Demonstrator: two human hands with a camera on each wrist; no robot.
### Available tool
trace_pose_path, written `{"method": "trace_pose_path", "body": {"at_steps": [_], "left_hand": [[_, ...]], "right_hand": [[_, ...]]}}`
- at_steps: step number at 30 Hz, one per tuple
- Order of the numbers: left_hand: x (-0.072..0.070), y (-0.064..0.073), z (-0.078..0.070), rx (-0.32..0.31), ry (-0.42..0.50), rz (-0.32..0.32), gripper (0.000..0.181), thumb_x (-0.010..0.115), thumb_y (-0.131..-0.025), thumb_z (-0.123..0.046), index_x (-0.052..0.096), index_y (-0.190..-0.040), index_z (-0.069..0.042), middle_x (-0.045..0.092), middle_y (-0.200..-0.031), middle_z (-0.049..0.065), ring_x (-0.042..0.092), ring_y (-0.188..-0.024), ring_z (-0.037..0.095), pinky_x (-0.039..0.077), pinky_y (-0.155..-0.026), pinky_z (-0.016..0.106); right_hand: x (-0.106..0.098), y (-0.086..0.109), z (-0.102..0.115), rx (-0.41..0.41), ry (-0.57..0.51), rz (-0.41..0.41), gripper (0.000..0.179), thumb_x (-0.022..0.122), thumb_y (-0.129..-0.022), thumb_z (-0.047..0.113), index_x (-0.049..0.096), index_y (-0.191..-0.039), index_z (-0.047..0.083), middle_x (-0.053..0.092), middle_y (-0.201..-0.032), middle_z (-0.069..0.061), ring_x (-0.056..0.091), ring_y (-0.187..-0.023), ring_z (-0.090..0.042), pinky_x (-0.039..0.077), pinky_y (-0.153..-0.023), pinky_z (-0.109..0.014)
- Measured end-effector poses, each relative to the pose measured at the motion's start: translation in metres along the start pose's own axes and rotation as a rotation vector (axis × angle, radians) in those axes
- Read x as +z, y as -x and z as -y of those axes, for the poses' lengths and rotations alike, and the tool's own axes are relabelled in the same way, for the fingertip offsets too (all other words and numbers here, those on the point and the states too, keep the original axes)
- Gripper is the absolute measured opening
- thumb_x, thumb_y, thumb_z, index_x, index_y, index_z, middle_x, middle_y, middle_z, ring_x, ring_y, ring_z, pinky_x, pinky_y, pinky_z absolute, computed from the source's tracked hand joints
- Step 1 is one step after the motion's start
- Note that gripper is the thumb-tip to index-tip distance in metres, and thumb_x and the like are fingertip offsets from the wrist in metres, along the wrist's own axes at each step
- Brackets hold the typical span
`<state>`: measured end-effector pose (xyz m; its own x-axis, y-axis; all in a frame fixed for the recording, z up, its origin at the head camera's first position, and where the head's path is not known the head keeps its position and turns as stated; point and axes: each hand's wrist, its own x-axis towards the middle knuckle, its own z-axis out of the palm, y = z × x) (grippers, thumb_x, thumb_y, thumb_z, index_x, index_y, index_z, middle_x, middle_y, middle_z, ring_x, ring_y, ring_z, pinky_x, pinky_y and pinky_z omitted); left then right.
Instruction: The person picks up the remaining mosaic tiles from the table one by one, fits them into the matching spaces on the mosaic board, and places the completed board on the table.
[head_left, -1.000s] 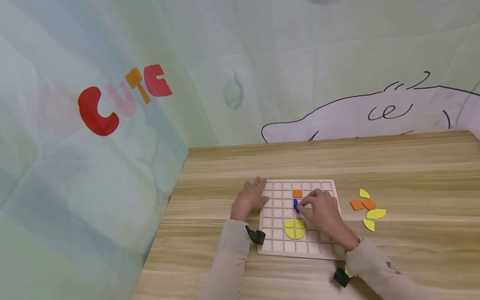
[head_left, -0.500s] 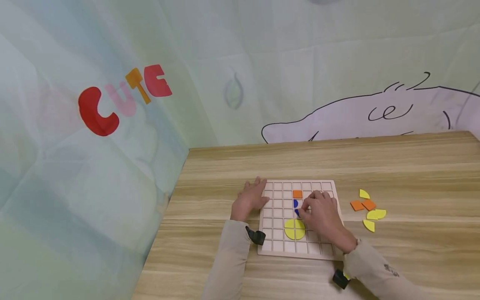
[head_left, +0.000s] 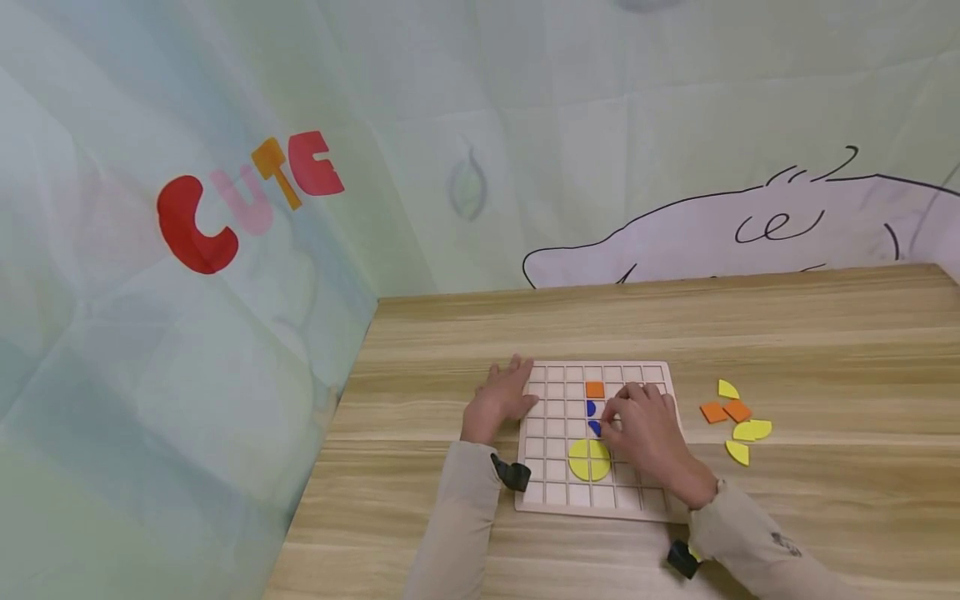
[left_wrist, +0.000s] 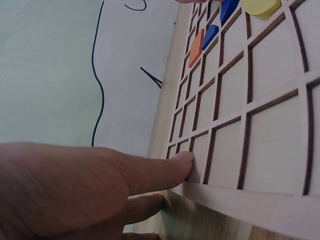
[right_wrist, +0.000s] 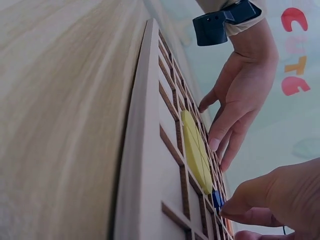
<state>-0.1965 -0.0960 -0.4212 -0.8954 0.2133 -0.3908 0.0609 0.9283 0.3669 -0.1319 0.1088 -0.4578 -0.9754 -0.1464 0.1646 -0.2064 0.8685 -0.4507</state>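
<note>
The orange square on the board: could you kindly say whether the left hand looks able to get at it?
Probably yes: the left hand rests at the left edge of the board, and only bare cells separate it from the orange square, which is uncovered.

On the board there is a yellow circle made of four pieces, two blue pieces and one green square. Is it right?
Not quite: the square is orange, not green, as the head view shows. The four-piece yellow circle and the two blue pieces are as you said.
</note>
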Motion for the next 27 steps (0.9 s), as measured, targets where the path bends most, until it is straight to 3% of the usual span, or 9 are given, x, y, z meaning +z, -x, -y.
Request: {"method": "trace_pose_path", "body": {"at_steps": [7,27], "left_hand": [[0.0011,0.0004,0.0004,0.002,0.004,-0.009,0.062,0.051,-0.099,-0.025,0.023,-0.153,-0.016,0.011,-0.161,0.006,0.006,-0.147,0.040,0.015,-0.114,0.065],[0.0018,0.0003,0.0010,0.008,0.027,-0.017,0.061,0.052,-0.098,-0.024,0.025,-0.153,-0.016,0.013,-0.161,0.007,0.007,-0.147,0.040,0.014,-0.114,0.065]], "right_hand": [[0.0013,0.0008,-0.0017,-0.047,-0.003,0.001,0.006,0.076,-0.075,0.015,0.073,-0.080,0.017,0.062,-0.101,-0.008,0.047,-0.096,-0.029,0.034,-0.072,-0.040],[0.0015,0.0027,-0.0007,-0.067,-0.022,-0.008,0.004,0.074,-0.077,0.017,0.072,-0.079,0.019,0.062,-0.096,-0.004,0.048,-0.092,-0.027,0.032,-0.068,-0.036]]}}
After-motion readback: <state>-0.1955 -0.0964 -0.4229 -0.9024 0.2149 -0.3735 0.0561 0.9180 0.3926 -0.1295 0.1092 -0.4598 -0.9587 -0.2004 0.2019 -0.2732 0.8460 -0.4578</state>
